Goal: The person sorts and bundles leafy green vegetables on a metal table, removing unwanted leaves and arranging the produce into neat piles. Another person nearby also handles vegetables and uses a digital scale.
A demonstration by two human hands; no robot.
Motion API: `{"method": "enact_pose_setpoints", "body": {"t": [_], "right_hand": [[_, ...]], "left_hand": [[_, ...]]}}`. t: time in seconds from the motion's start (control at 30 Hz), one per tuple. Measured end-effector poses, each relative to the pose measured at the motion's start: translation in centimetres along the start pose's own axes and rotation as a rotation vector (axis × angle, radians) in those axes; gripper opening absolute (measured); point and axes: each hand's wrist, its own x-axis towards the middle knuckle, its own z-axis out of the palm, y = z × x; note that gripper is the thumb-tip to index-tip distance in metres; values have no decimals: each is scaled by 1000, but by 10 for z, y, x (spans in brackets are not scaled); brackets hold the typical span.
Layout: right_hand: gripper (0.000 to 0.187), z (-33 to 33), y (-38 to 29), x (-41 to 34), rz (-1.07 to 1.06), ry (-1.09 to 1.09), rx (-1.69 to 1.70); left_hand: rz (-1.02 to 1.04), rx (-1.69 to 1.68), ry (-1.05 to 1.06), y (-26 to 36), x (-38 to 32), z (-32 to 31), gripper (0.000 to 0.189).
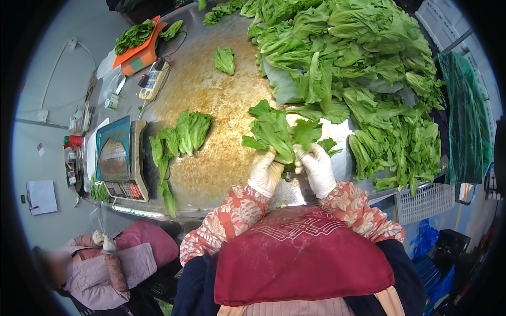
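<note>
Both my hands wear pale gloves and are over the near edge of a metal table. My left hand [265, 172] is closed around the base of a green leafy lettuce [272, 132], its leaves spreading away from me. My right hand [316, 168] pinches a leaf [306, 134] at the right side of the same lettuce. To the right lies a large heap of lettuce [355, 51], with more heads [399, 146] near the table's right edge. Several smaller lettuce pieces [192, 132] lie left of my hands, and a single one [224, 61] lies farther back.
A digital scale [126, 190] with a blue tray [114, 150] stands at the left. Behind it are a power strip [154, 81] and an orange scale [138, 61] bearing lettuce. A co-worker [110, 268] holds a clear bag at lower left. Green plastic [466, 118] hangs at the right.
</note>
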Motion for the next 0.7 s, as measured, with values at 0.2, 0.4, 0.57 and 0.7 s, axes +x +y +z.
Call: {"method": "enact_pose_setpoints", "body": {"t": [0.2, 0.4, 0.57, 0.7], "right_hand": [[30, -6, -8, -1, 343, -183, 257], [26, 0, -7, -1, 195, -71, -118], [19, -3, -6, -3, 21, -14, -405], [19, -2, -1, -3, 95, 25, -190]], "left_hand": [[-39, 390, 1, 4, 0, -26, 40], [-212, 78, -118, -5, -7, -36, 35], [-159, 249, -32, -2, -11, -26, 37], [-136, 115, 28, -2, -11, -17, 41]]}}
